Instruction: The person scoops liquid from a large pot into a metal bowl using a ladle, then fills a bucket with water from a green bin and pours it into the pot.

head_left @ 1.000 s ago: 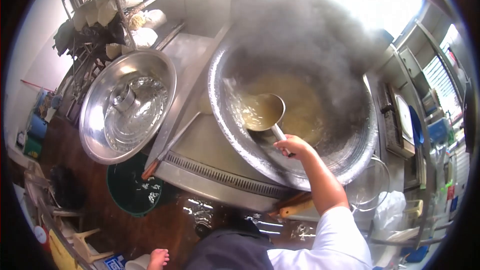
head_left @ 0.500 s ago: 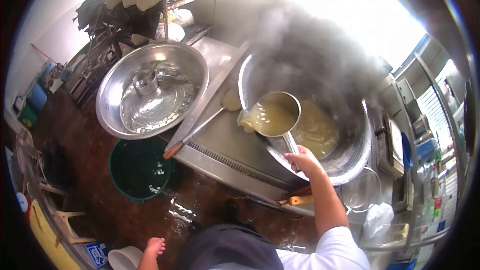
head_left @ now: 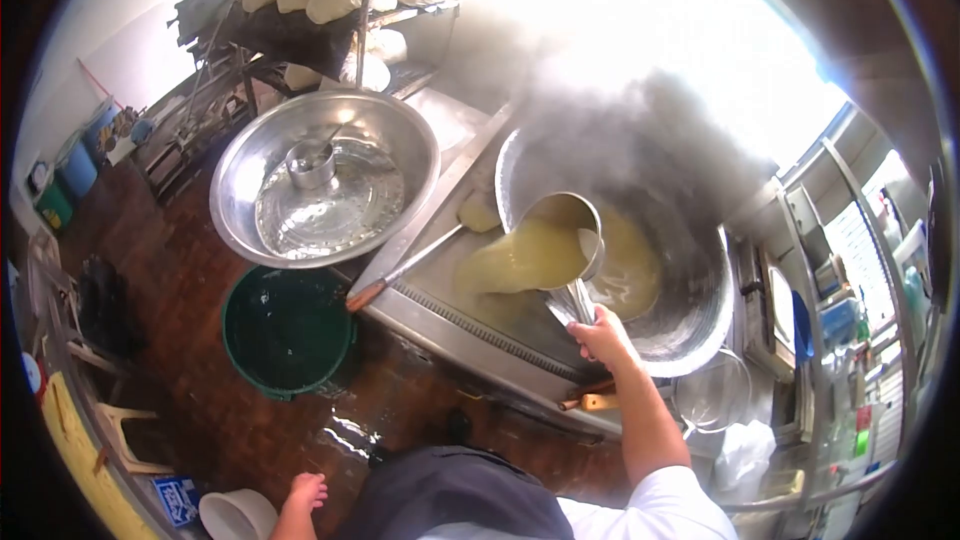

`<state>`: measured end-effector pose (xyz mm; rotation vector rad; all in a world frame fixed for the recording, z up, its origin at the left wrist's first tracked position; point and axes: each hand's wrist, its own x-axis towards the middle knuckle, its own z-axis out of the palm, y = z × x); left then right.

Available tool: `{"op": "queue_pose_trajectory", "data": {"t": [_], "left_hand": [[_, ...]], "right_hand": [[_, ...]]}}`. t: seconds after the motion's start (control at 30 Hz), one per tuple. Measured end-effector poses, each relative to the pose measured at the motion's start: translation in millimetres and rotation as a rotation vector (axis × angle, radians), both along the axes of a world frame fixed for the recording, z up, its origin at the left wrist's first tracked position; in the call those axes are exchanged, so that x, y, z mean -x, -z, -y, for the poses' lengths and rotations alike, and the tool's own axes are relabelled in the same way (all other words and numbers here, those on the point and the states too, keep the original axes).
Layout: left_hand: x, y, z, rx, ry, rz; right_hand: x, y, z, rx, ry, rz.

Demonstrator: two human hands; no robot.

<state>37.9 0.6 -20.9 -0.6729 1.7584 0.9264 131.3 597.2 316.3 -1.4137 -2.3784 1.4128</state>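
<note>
My right hand is closed around the handle of a metal saucepan. The saucepan is tipped to the left over the rim of a large steaming pot. Cloudy yellowish liquid streams out of it toward the steel counter. More of the same liquid lies at the bottom of the large pot. Down by my body on the left, my left hand hangs with its fingers curled and nothing seen in it. A long-handled utensil with a wooden grip lies on the counter.
A wide steel basin stands left of the counter with a small metal pot inside. Below it is a green tub on the wet floor. Filled bags sit on a rack behind. Steam hides the pot's far side.
The saucepan has tipped further left, and the liquid now leaves it in a broad stream rather than a small spill at the lip. My left hand stays low, fingers curled.
</note>
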Motion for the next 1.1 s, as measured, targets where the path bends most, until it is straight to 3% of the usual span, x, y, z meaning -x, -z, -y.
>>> {"op": "queue_pose_trajectory", "data": {"t": [0.27, 0.37, 0.63, 0.87, 1.03, 1.1], "left_hand": [[3, 11, -9, -0.01, -0.004, 0.01], [0, 14, -3, -0.019, -0.007, 0.024], [8, 17, 4, 0.025, 0.029, 0.031], [30, -18, -35, 0.108, 0.056, 0.002], [30, -68, -91, 0.12, 0.057, -0.093], [24, -93, -122, 0.13, 0.069, -0.14]], "right_hand": [[5, 7, 15, -0.297, -0.023, 0.166], [7, 8, 22, -0.599, -0.1, 0.199], [26, 19, 3, -0.825, -0.172, 0.143], [11, 62, -96, -0.602, 0.044, 0.028], [-49, 152, -235, -0.445, 0.331, 0.13], [-78, 163, -280, -0.484, 0.45, 0.311]]}}
